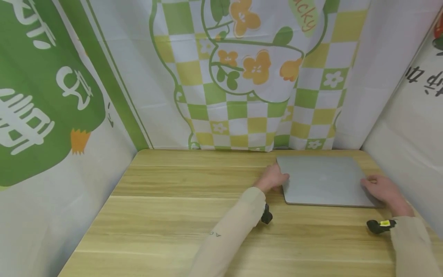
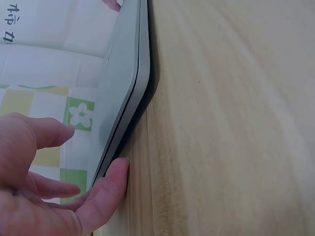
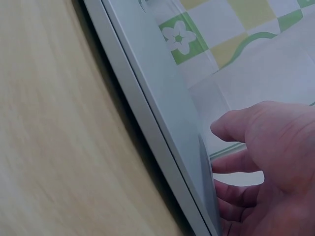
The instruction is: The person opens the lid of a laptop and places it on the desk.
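A closed grey laptop [image 1: 320, 182] lies at the far right of the wooden table, lid up. My left hand [image 1: 272, 178] is at its left edge. In the left wrist view, that hand's fingers [image 2: 110, 184] touch the laptop's side low down, while the thumb [image 2: 51, 132] stands apart from the lid. At the right edge is my right hand [image 1: 382, 189]. The right wrist view has its fingers [image 3: 236, 192] loosely bent beside the laptop [image 3: 170, 101], their tips partly hidden behind it, with the thumb [image 3: 234, 125] raised off the lid.
The wooden table [image 1: 166, 223] meets a hanging checked cloth [image 1: 242, 115] behind the laptop. White cloth [image 1: 415, 138] closes off the right side, and green-and-white cloth [image 1: 45, 111] hangs at the left. A small black camera [image 1: 379, 226] sits by the right cuff.
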`<action>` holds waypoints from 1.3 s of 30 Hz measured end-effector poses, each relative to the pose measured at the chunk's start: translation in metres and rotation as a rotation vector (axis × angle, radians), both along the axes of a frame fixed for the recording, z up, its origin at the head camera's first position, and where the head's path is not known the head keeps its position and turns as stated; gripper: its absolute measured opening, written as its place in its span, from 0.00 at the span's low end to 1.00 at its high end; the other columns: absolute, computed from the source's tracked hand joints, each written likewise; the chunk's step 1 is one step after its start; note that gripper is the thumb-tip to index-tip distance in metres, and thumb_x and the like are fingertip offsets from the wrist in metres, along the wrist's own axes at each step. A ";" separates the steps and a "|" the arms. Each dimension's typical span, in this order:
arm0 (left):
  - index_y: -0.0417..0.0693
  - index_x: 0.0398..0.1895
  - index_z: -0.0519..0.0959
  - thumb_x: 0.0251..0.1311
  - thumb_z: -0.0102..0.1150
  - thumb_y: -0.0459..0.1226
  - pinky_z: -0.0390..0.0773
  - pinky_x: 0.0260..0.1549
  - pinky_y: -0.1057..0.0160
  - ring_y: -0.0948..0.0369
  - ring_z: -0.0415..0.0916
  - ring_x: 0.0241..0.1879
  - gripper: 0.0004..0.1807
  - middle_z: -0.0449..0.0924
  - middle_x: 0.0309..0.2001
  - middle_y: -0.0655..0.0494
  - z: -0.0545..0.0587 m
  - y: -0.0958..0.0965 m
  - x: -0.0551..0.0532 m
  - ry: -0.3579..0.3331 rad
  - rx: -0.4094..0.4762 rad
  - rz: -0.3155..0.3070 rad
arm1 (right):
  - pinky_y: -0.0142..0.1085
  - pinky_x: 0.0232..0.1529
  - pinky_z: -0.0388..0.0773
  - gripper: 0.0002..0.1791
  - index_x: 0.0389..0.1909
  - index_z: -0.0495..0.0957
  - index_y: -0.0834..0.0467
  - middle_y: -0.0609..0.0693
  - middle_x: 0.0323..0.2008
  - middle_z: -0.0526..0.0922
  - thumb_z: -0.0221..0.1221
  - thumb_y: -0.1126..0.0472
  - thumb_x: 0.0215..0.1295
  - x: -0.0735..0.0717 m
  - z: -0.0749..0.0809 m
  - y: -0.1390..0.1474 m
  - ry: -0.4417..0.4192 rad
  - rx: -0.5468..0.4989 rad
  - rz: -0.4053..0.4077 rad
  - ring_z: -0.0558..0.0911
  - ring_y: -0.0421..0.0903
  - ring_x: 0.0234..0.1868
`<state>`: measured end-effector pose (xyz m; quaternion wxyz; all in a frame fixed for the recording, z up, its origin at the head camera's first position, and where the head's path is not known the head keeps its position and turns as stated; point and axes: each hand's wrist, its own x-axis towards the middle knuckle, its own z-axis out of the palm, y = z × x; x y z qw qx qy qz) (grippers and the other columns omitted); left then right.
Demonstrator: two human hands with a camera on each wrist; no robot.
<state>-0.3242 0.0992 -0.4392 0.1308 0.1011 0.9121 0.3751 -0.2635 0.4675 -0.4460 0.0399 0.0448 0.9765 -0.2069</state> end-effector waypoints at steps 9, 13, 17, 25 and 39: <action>0.38 0.37 0.77 0.66 0.59 0.45 0.78 0.14 0.66 0.57 0.80 0.16 0.16 0.79 0.31 0.47 0.000 0.006 0.000 -0.047 0.013 0.033 | 0.63 0.50 0.73 0.36 0.57 0.65 0.80 0.81 0.57 0.68 0.42 0.46 0.75 -0.002 -0.001 -0.002 0.024 0.046 0.001 0.71 0.77 0.54; 0.33 0.50 0.76 0.65 0.59 0.44 0.81 0.17 0.65 0.56 0.80 0.17 0.21 0.79 0.35 0.46 0.000 0.007 0.000 -0.050 0.033 0.050 | 0.61 0.47 0.75 0.35 0.55 0.67 0.80 0.81 0.55 0.70 0.42 0.47 0.75 -0.004 -0.001 -0.003 0.029 0.064 -0.002 0.73 0.75 0.51; 0.32 0.51 0.74 0.65 0.58 0.40 0.84 0.20 0.63 0.55 0.80 0.18 0.20 0.76 0.31 0.47 -0.002 0.006 -0.001 -0.083 0.081 0.061 | 0.57 0.43 0.76 0.34 0.55 0.67 0.79 0.80 0.53 0.72 0.44 0.47 0.74 -0.003 0.000 -0.004 0.014 0.069 -0.022 0.75 0.72 0.48; 0.30 0.56 0.73 0.62 0.56 0.31 0.82 0.17 0.66 0.58 0.78 0.15 0.20 0.80 0.46 0.38 -0.007 0.005 -0.001 -0.051 0.026 0.060 | 0.53 0.38 0.77 0.33 0.53 0.68 0.79 0.79 0.50 0.74 0.46 0.48 0.73 -0.002 -0.002 -0.008 0.003 0.060 -0.039 0.77 0.69 0.45; 0.33 0.47 0.79 0.59 0.58 0.32 0.76 0.11 0.70 0.60 0.78 0.12 0.14 0.84 0.40 0.41 -0.008 0.005 0.001 0.026 -0.086 0.068 | 0.48 0.34 0.76 0.32 0.52 0.69 0.78 0.77 0.46 0.75 0.45 0.48 0.73 -0.003 -0.001 -0.008 -0.020 0.036 -0.064 0.78 0.64 0.42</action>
